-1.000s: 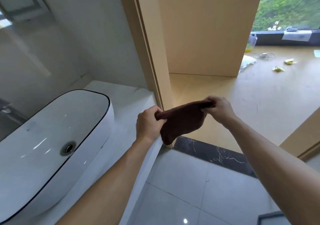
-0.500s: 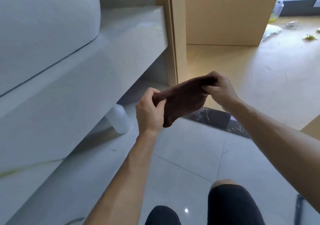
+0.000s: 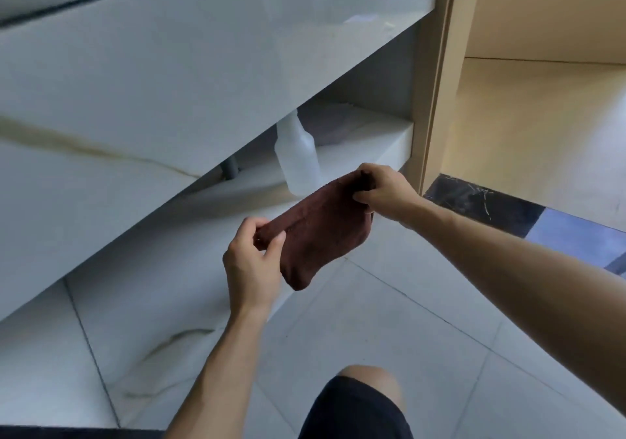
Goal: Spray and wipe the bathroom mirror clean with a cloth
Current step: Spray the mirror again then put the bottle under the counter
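Note:
A dark brown cloth (image 3: 318,232) is stretched between both hands in the middle of the view. My left hand (image 3: 250,266) pinches its lower left corner and my right hand (image 3: 382,191) pinches its upper right corner. Just behind the cloth, a white translucent bottle (image 3: 298,157) stands on the low shelf (image 3: 372,140) under the vanity; its top is hidden by the counter front. The mirror is out of view.
The white marble vanity front (image 3: 169,83) fills the upper left. A wooden door frame (image 3: 437,83) stands right of it, with a dark threshold (image 3: 481,205) and wooden floor beyond. My knee (image 3: 366,394) shows over the pale floor tiles at the bottom.
The view has dropped from the basin top to below the counter. The bottle on the low shelf has come into full sight. Both hands keep hold of the cloth.

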Demonstrator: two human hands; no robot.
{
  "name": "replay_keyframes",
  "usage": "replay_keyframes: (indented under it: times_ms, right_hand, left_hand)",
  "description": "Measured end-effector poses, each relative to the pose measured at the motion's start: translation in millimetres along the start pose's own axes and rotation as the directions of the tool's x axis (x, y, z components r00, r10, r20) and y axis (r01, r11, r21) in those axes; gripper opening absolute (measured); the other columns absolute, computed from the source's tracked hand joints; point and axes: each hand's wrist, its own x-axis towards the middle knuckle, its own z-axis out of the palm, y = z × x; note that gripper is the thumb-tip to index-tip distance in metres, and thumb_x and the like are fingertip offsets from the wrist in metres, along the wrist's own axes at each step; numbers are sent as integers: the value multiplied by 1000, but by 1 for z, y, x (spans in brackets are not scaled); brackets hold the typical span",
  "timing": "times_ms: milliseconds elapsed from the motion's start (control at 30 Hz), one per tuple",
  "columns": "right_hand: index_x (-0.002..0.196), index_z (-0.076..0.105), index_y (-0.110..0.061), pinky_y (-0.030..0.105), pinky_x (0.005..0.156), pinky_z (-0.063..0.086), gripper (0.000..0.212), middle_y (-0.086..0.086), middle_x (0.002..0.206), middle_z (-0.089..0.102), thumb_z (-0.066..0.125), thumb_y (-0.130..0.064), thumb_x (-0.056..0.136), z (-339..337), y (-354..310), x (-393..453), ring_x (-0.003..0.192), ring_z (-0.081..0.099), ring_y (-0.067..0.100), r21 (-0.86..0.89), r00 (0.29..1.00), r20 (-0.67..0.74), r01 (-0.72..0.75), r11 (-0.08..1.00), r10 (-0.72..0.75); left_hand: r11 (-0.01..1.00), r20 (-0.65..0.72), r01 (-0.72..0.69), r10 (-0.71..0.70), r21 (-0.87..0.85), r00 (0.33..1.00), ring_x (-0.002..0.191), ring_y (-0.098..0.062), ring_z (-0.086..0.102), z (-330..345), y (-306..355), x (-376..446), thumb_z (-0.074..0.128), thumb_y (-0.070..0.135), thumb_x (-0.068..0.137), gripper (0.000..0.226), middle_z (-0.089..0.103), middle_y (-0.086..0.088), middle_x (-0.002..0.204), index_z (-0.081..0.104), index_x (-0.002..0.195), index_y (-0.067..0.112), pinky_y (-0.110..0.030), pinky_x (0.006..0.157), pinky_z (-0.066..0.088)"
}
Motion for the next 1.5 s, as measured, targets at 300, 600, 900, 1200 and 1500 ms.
replay_keyframes:
  times_ms: [300, 600, 900, 1200, 1500]
  right_hand:
    - [111, 67, -16, 35, 69, 57, 30, 8, 97, 69, 67, 2, 87, 108, -60, 39, 86, 73, 29, -4, 996, 48, 71, 997, -71]
    - [143, 44, -15, 35, 87, 51, 65, 17, 128, 59, 72, -2, 87, 152, -59, 56, 113, 59, 31, 238, 986, 118, 85, 968, -116]
    - [159, 25, -28, 35, 108, 43, 81, 14, 153, 34, 62, -3, 91, 174, -53, 78, 133, 48, 35, -82, 884, 311, 391, 917, -349]
    - [159, 25, -34, 36, 125, 15, 54, 0, 170, 14, 40, -39, 107, 185, -28, 80, 155, 18, 20, -444, 806, 501, 553, 705, -317]
    - [160, 11, -42, 44, 128, 4, 53, -8, 171, 2, 25, -47, 108, 176, -15, 83, 158, 0, 15, -474, 785, 556, 570, 671, -274]
  left_hand:
    - [931, -178, 253, -211, 264, 961, 60, -26, 66, -64, -59, 42, 70, 24, 89, 10, 66, -3, 66, 64, 84, 17, -29, 61, 47]
    - [827, -154, 527, -557, -196, 816, 52, -29, 71, -63, -88, 80, 67, 2, 92, 16, 63, -14, 86, 54, 101, 7, -32, 46, 58]
    - [859, -182, 468, -436, 207, 881, 90, -35, 71, -66, -115, 106, 73, 12, 87, 46, 64, -17, 111, 55, 128, 5, -43, 80, 60]
    - [705, 224, 35, -273, 709, 936, 153, -23, 12, -31, -134, 89, 31, 49, 104, 62, 13, -5, 167, 21, 158, 22, -41, 123, 10]
    - [606, 214, 90, -410, 791, 887, 154, -16, -10, -22, -140, 65, 12, 69, 96, 74, -5, 1, 168, 0, 159, 32, -52, 121, -12]
